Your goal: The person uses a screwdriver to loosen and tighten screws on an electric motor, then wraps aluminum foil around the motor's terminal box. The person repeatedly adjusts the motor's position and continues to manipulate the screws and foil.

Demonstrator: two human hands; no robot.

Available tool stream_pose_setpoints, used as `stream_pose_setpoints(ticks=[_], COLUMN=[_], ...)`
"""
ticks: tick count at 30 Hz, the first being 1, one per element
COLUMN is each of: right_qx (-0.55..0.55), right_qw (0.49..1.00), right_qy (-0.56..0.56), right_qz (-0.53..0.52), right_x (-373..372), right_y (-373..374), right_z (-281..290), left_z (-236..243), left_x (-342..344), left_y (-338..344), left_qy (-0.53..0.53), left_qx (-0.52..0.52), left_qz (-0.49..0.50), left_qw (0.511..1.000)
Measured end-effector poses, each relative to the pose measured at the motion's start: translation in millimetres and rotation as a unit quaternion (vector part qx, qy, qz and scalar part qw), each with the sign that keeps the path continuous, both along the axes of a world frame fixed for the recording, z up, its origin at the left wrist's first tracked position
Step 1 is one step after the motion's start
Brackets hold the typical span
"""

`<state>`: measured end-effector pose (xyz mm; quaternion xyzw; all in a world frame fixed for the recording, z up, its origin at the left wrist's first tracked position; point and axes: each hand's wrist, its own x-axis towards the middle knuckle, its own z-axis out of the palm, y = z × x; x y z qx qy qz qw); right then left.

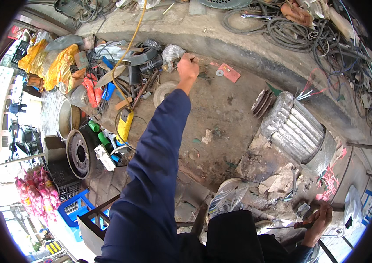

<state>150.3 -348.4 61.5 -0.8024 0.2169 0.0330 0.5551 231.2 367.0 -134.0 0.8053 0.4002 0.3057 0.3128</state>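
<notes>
A clear plastic bag (171, 55) with dark small parts inside is seen at the far side of the dirty table (221, 109), just beside the left hand (187, 66). The left grip is closed into a fist, touching the bag at its right side; what exactly is pinched cannot be told. The arm in a dark blue sleeve (155, 175) is stretched far forward. Near the bag a round grey disc (165, 93) and a red flat plate (229, 72) are lying. The right hand (319, 222) is low at the right, and its grip is closed around a thin tool with a dark handle (302, 225). A ribbed electric motor (293, 129) is placed between both hands.
</notes>
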Motion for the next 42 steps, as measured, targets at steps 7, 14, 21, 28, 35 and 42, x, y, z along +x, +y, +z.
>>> stream_pose_setpoints(ticks=[7, 14, 21, 28, 35, 42], right_qx=[-0.005, -0.005, 0.002, 0.003, 0.023, -0.047], right_qw=[0.999, 0.999, 0.998, 0.998, 0.999, 0.967], right_qy=[0.017, 0.024, 0.026, 0.020, 0.008, 0.061], right_qz=[0.032, 0.049, 0.062, 0.056, 0.034, 0.243], right_x=[4.7, 8.9, 5.4, 4.7, 2.2, -15.5], right_y=[28.6, 37.8, 42.0, 44.7, 39.7, 83.7], right_z=[10.9, 8.4, 11.0, 16.2, 20.8, 22.7], left_z=[-1.5, -9.6, -3.6, 9.3, 41.7, 47.3], left_x=[-19.4, 8.8, 23.1, 18.9, -21.5, -146.9], left_y=[8.8, -2.7, -7.3, -20.4, -61.2, -247.3], left_qy=[-0.015, 0.155, 0.290, 0.301, 0.013, -0.042], left_qx=[-0.034, 0.078, 0.102, 0.164, 0.067, -0.348], left_qz=[-0.063, -0.156, -0.137, -0.165, -0.083, -0.191], left_qw=[0.997, 0.972, 0.942, 0.925, 0.994, 0.917])
